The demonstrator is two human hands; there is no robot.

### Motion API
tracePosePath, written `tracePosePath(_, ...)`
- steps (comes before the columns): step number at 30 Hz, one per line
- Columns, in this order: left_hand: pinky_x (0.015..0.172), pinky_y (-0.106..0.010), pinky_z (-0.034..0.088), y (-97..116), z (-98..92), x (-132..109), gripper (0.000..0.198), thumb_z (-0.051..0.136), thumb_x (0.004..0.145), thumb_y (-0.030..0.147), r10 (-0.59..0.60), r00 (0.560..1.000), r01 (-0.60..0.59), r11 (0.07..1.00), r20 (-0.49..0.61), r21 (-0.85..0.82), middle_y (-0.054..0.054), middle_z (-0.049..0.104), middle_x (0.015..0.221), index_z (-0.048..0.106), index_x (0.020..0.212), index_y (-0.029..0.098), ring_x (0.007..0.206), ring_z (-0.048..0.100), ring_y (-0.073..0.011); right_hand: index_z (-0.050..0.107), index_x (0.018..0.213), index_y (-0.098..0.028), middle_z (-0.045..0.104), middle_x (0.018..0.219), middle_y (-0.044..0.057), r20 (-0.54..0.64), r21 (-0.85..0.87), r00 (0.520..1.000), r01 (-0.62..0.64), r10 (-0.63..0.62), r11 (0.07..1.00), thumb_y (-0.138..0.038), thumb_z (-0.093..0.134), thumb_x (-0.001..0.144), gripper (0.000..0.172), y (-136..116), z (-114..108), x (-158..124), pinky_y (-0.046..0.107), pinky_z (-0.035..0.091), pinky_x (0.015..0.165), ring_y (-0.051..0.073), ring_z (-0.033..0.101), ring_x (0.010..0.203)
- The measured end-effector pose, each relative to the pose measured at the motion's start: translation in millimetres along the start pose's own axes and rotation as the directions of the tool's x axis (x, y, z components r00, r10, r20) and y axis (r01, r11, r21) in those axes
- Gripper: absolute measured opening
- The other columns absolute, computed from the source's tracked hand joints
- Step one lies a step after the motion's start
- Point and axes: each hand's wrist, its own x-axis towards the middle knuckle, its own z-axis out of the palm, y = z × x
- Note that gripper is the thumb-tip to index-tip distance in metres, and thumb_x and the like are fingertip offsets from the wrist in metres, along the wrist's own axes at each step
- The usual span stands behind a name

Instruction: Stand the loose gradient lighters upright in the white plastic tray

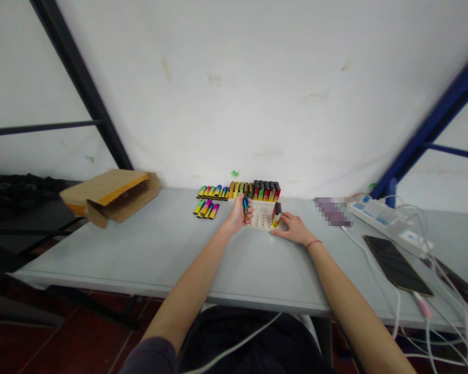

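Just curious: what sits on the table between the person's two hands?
In the head view, a white tray with round holes lies between the left hand, gripping a lighter, and the right hand.

Lighter row [253, 190] behind, power strip [386, 221] right

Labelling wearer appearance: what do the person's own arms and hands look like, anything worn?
The left hand and right hand are bare: no gloves, forearms uncovered. A dark purplish-grey fabric sleeve shows at the left upper arm. A thin reddish cord band circles the right wrist.
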Motion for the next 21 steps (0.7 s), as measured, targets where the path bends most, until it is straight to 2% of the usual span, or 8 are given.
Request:
tracePosePath(7, 0.038, -0.017, 0.017, -1.4, -1.2, 2.8, 0.033, 0.033, 0.095, 0.045, -0.011, 1.000, 0.012, 1.000, -0.027, 0.007, 0.008, 0.028, 0.052, 0.042, 0.073, 0.022, 0.037, 0.024, -0.0084, 0.066, 0.131, -0.027, 0.059, 0.147, 0.014, -0.005, -0.014, 1.000, -0.007, 0.007, 1.000, -0.067, 0.066, 0.086, 0.061, 1.4, 1.3, 0.3, 0.058, 0.037, 0.114, 0.036, 0.053, 0.136)
tracePosePath(14, 0.038, -0.016, 0.016, -3.6, 3.0, 3.6, 0.023, 0.036, 0.091, 0.036, 0.098, 0.992, -0.102, 0.994, -0.073, -0.042, 0.008, 0.029, 0.052, 0.040, 0.074, 0.022, 0.037, 0.023, -0.0079, 0.064, 0.134, -0.025, 0.057, 0.149, 0.015, 0.010, -0.001, 1.000, -0.008, 0.008, 1.000, -0.066, 0.065, 0.086, 0.062, 1.2, 0.7, 0.5, 0.058, 0.036, 0.114, 0.036, 0.052, 0.137)
tracePosePath(18, 0.038, -0.016, 0.015, -6.4, 2.6, 4.4, 0.022, 0.037, 0.091, 0.036, 0.137, 0.982, -0.146, 0.987, -0.129, -0.064, 0.009, 0.028, 0.051, 0.039, 0.074, 0.023, 0.037, 0.022, -0.0078, 0.064, 0.135, -0.024, 0.057, 0.149, 0.015, 0.004, -0.001, 1.000, -0.009, 0.009, 1.000, -0.066, 0.066, 0.086, 0.065, 2.8, 2.8, 1.2, 0.058, 0.036, 0.115, 0.036, 0.051, 0.138)
tracePosePath(21, 0.039, -0.016, 0.017, -8.8, 1.9, 4.9, 0.024, 0.041, 0.090, 0.041, 0.133, 0.984, -0.142, 0.987, -0.122, -0.073, 0.009, 0.030, 0.051, 0.040, 0.074, 0.023, 0.037, 0.023, -0.0076, 0.063, 0.136, -0.025, 0.057, 0.149, 0.015, 0.005, -0.005, 1.000, -0.010, 0.010, 1.000, -0.068, 0.065, 0.086, 0.066, 3.5, 3.7, 1.5, 0.058, 0.035, 0.115, 0.036, 0.051, 0.138)
